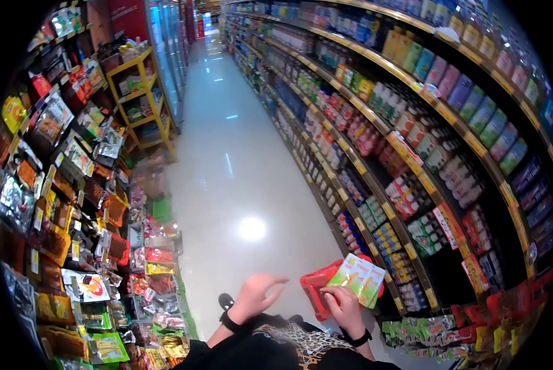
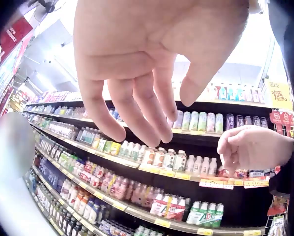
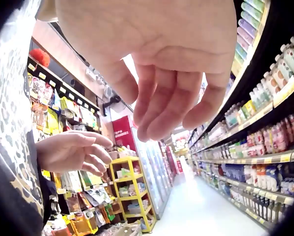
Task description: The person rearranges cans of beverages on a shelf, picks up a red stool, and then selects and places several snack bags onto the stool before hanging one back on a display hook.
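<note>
My left hand [image 1: 258,295] is held out in front of my body over the aisle, its fingers loosely bent and nothing in them. The left wrist view shows that hand [image 2: 152,54] with its fingers hanging apart. Toward the shelf side, my right hand [image 1: 345,308] overlaps a red basket [image 1: 316,285] and light green and white packages [image 1: 358,276] in the head view. In the right wrist view the right hand [image 3: 156,59] has relaxed, softly curled fingers with nothing between them.
Long shelves of bottles and cans [image 1: 387,166] line the right side. Snack packets [image 1: 91,166] fill the left display, with a yellow rack [image 1: 142,98] farther along. Between them runs a shiny pale floor [image 1: 227,172]. Hanging packets [image 1: 418,333] stand at the lower right.
</note>
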Demonstrator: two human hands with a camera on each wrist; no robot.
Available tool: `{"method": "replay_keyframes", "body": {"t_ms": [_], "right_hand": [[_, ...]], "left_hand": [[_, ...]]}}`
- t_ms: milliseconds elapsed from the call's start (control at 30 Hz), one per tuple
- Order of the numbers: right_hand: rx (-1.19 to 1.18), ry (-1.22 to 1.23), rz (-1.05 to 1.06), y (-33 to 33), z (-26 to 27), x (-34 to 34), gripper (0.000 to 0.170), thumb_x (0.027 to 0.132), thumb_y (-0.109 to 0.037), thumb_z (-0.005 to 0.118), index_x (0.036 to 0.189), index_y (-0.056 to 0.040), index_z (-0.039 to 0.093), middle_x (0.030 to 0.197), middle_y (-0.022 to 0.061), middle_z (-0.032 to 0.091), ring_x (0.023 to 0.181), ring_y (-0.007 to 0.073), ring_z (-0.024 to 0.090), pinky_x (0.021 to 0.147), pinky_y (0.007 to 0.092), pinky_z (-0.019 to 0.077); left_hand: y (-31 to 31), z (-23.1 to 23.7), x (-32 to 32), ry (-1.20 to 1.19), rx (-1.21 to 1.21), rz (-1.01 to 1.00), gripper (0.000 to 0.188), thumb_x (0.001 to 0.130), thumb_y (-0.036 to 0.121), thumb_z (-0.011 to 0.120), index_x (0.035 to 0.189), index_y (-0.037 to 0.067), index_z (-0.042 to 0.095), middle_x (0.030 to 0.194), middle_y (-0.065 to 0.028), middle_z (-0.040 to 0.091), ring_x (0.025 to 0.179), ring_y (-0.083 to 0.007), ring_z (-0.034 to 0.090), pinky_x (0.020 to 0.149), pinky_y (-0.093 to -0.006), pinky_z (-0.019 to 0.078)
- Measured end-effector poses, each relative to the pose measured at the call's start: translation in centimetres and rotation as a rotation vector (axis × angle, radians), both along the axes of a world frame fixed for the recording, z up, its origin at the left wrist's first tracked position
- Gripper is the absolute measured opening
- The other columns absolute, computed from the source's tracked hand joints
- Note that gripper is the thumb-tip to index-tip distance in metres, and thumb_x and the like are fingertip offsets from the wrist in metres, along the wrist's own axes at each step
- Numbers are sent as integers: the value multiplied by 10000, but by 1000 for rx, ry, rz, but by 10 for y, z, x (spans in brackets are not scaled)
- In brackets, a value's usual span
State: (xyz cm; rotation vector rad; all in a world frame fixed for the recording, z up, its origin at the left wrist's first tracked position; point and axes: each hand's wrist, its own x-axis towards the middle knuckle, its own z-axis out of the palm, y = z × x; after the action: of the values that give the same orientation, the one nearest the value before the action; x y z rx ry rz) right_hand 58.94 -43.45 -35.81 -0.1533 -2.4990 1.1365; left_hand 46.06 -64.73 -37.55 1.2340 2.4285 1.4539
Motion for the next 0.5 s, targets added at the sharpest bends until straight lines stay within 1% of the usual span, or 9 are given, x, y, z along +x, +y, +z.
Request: {"method": "replay_keyframes", "body": {"t_ms": [100,167,233,267,367,500], "right_hand": [[20,-47,83,-31,-5,-33,83,835,-89,605,889,-46,651,787,101,644,738,283,609,681,368,450],[11,-28,131,-60,-6,-60,83,841,-93,601,889,-52,656,791,101,647,733,274,608,681,356,448],[-14,-20,189,-87,-7,-88,85,845,-96,598,891,-56,657,790,99,647,731,272,606,683,356,446],[-6,-89,231,-101,-3,-101,103,851,-74,576,910,-35,651,835,91,671,790,257,627,735,347,462],[30,-52,327,-143,-3,-144,102,852,-75,574,909,-39,652,834,83,671,791,258,624,732,348,456],[26,-20,443,-193,0,-191,100,853,-75,575,907,-45,653,834,76,671,793,261,621,731,346,449]], "left_hand": [[-42,4,-25,12,-4,64,176,847,144,624,1006,89,675,977,-78,691,901,-256,649,795,-358,478],[-78,5,-43,8,-33,122,199,833,128,622,1022,89,672,989,-94,686,915,-271,643,803,-363,479],[-115,5,-61,42,-42,206,195,834,132,621,1016,90,673,979,-91,686,905,-267,643,792,-364,479],[-134,5,-70,62,-45,248,193,834,134,620,1013,90,674,973,-89,686,900,-265,643,787,-364,478],[-188,2,-91,112,-65,351,190,832,138,619,1007,89,674,963,-87,684,886,-263,640,776,-366,475],[-246,12,-105,105,-78,451,194,824,130,622,1006,83,672,960,-88,683,875,-276,636,771,-370,475]]}}
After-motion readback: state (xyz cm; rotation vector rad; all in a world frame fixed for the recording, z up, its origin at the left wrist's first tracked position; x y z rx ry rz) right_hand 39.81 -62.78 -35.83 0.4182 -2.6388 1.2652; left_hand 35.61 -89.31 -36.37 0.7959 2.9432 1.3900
